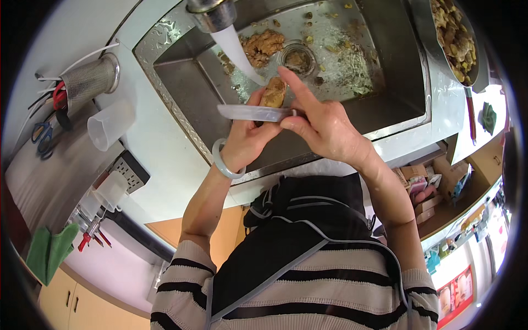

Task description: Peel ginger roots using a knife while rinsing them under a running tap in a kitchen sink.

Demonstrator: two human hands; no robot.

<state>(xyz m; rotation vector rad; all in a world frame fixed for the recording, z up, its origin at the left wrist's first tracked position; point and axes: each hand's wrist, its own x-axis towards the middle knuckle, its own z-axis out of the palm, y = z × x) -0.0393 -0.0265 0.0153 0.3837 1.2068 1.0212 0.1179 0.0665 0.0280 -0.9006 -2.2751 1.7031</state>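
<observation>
Over a stainless steel sink, my left hand holds a brown, knobbly root piece, which looks like ginger. My right hand grips the handle end of a knife, its broad blade pointing left across my left fingers. The right index finger is extended above the root piece. Water runs from the metal faucet down beside the root piece. A brown clump of wet scraps lies in the sink by the drain, with small peel bits around it.
At the upper right stands a metal pan filled with root pieces. On the left are a perforated metal holder with utensils, a translucent plastic cup, scissors and a green cloth. An open drawer holds packages at the right.
</observation>
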